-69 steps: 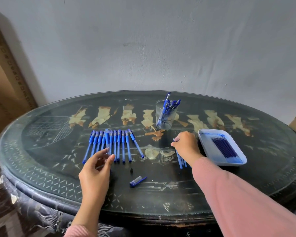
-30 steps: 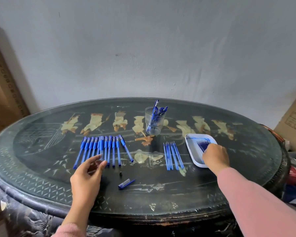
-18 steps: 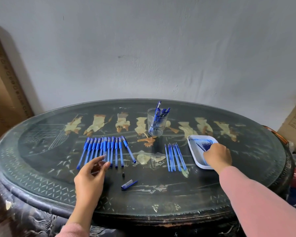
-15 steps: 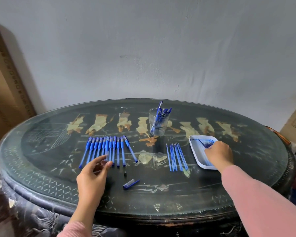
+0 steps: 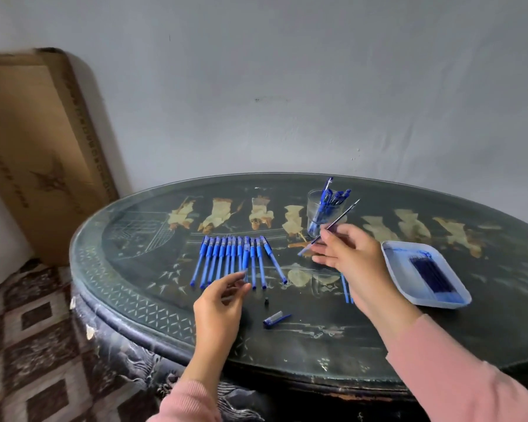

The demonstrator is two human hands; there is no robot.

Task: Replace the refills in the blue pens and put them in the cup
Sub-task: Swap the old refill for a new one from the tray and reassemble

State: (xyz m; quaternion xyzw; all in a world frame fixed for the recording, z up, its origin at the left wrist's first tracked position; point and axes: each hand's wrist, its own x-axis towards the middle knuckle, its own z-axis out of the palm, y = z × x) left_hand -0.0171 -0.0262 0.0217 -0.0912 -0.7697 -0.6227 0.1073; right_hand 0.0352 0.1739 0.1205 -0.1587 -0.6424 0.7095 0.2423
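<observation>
Count on the surface (image 5: 317,345): about eleven blue pens (image 5: 235,260) in one row; one cup (image 5: 313,208) holding several more; one tray (image 5: 397,272) of refills, too dense to count; one refill (image 5: 339,219) in your right hand (image 5: 348,257); one loose cap (image 5: 276,318); one small black tip (image 5: 266,300).

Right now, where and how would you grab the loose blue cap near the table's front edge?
Pinch the cap across its wider left end, from above. It lies flat on the table, thin clip pointing right. The left hand is nearest; the right hand pinches a refill.
</observation>
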